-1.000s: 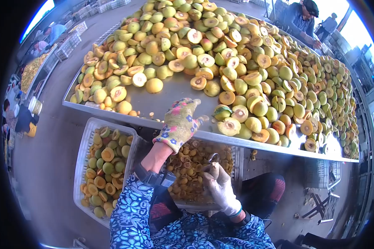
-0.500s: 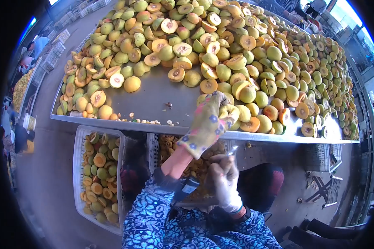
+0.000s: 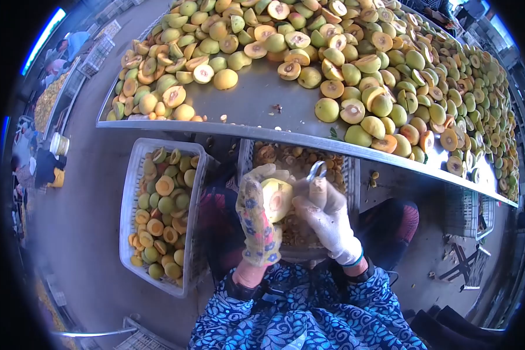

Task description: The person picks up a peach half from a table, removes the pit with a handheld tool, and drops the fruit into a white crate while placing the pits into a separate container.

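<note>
My left hand [image 3: 254, 220], in a floral-patterned glove, is closed around a peach half [image 3: 279, 203] with its cut face and brown centre turned towards my right hand. My right hand [image 3: 333, 226] wears a white glove and grips a small pitting tool [image 3: 323, 170], whose bent metal loop sticks up above the fingers. Both hands are close together in front of my body, with the right fingertips right at the fruit's edge. Beneath them stands a crate [image 3: 353, 189] with brownish pits and scraps inside.
Ahead is a metal table [image 3: 245, 108] heaped with cut peaches [image 3: 385, 105], its raised front edge just beyond my hands. A white crate [image 3: 132, 204] of peach halves stands at left. At right are another crate [image 3: 462, 217] and a folding stool [image 3: 469, 269]. Workers sit far left.
My left hand has come back from the table's front edge with a peach half. The right hand has risen to meet it, tool loop upward. The view has shifted.
</note>
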The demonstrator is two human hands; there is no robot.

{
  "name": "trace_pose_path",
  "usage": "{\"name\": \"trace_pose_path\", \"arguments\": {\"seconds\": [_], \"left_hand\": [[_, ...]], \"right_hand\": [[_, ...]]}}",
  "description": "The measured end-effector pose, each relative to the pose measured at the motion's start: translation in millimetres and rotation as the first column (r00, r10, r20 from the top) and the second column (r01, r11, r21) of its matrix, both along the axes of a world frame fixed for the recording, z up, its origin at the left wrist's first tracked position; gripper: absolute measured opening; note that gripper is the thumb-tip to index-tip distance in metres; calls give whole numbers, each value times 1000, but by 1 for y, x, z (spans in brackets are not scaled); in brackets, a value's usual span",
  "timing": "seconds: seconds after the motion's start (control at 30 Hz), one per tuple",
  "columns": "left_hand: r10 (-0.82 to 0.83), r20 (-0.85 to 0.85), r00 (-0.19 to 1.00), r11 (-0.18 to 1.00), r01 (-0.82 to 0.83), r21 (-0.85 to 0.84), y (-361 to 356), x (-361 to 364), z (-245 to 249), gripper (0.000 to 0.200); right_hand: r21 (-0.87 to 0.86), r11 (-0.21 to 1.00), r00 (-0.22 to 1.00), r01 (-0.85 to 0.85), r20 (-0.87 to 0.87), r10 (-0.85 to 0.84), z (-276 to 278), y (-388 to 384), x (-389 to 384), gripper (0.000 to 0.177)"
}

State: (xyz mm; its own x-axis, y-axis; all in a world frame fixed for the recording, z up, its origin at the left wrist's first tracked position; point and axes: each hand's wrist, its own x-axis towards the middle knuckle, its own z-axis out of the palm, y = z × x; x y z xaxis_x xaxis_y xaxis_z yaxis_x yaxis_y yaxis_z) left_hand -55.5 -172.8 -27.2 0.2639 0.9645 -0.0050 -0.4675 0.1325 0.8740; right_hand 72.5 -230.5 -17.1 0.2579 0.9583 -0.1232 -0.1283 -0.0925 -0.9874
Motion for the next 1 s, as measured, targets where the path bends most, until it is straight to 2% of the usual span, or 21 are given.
{"name": "trace_pose_path", "arguments": {"seconds": [0.03, 0.1, 0.13, 0.17, 0.23, 0.27, 0.3, 0.37, 0.4, 0.43, 0.5, 0.53, 0.57, 0.63, 0.67, 0.7, 0.73, 0.83, 1.0], "left_hand": [[6, 3, 1000, 1000, -6, -3, 1, 0, -1, 49], [135, -354, 926, 974, -57, 221, 2, -1, -3, 48], [262, -447, 855, 904, -56, 423, 1, 1, -7, 46], [262, -448, 855, 905, -56, 422, 1, 1, -7, 46], [82, -207, 975, 993, -63, 96, -1, 0, -9, 41], [84, -213, 974, 994, -66, 89, -2, 0, -10, 41], [114, -176, 978, 993, -108, 49, -1, 1, -11, 39], [180, -95, 979, 983, -183, -30, 6, 8, -8, 35], [187, -85, 979, 982, -186, 12, 7, 9, -1, 38], [162, -149, 976, 987, -158, 37, 11, 2, 1, 47], [125, -13, 992, 988, -125, -93, 19, -12, 2, 51], [108, 44, 993, 989, -103, -102, 21, -16, -2, 54], [113, 36, 993, 989, -108, -103, 21, -17, -2, 54], [125, -73, 989, 991, -128, -45, 19, -16, -4, 54], [119, -62, 991, 988, -125, -89, 15, -14, -1, 53], [115, -49, 992, 984, -121, -131, 12, -12, 4, 53], [116, -80, 990, 991, -121, -60, 10, -9, 6, 52], [131, -86, 988, 991, -131, -1, 4, -2, 9, 52], [187, -73, 980, 982, -188, -3, 3, 4, 7, 48]], "right_hand": [[-3, 1000, 1000, -6, 3, 6, 6, 4, -1, 30], [230, 968, 961, -99, 273, 33, 14, 10, -7, 36], [178, 976, 943, -123, 326, 59, 18, 10, -8, 39], [177, 977, 943, -123, 326, 60, 20, 10, -10, 39], [109, 992, 896, -67, 444, 11, 19, 9, -15, 35], [70, 995, 929, -65, 369, 35, 16, 10, -13, 33], [65, 996, 931, -66, 364, 38, 14, 11, -12, 33], [6, 976, 948, -219, 238, 212, 12, 12, -6, 31], [-40, 955, 950, -295, 98, 297, 3, 8, 4, 33], [-55, 970, 954, -238, 174, 244, 5, 5, 8, 31], [-201, 979, 843, -27, 521, 130, -15, 0, 16, 29], [-130, 991, 810, 28, 584, 54, -16, -1, 15, 24], [-131, 991, 813, 22, 579, 59, -15, -2, 10, 24], [35, 993, 961, -114, 259, 101, -3, -4, -3, 21], [83, 965, 946, -248, 233, 223, 11, -3, -5, 23], [-15, 938, 907, -346, 249, 339, 11, -2, -5, 28], [-34, 937, 908, -347, 238, 345, 9, 0, -8, 30], [-28, 935, 910, -353, 220, 350, -3, 3, -12, 31], [-9, 912, 897, -410, 177, 405, -7, 2, -7, 30]]}}
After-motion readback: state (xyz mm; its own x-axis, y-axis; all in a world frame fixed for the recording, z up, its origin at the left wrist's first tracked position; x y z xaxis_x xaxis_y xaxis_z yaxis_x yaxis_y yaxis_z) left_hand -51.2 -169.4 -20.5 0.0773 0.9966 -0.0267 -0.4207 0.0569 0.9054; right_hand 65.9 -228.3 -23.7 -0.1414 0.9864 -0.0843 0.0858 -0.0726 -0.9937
